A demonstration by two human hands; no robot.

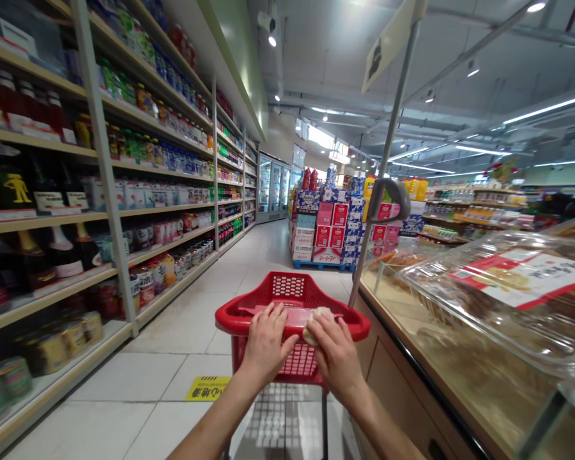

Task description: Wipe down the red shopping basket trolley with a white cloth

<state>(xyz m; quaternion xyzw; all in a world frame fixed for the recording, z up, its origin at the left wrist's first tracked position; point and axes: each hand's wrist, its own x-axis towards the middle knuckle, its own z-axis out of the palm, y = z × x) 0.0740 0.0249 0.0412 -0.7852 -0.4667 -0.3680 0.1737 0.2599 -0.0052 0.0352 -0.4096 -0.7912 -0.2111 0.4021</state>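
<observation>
A red plastic shopping cart stands right in front of me, with perforated walls. My left hand rests palm down on the cart's near edge, fingers stretched forward and thumb apart. At the right part of that same edge, my right hand is pressed round a crumpled off-white cloth, its fingers covering most of it. The cloth touches the handle area. A pinkish flat panel lies between the two hands, partly hidden by them.
Tall shelves of bottles and cans line the left. Close on the right is a wooden counter with clear plastic food boxes and a metal pole. Stacked cartons stand ahead. A yellow floor sticker lies left of the cart.
</observation>
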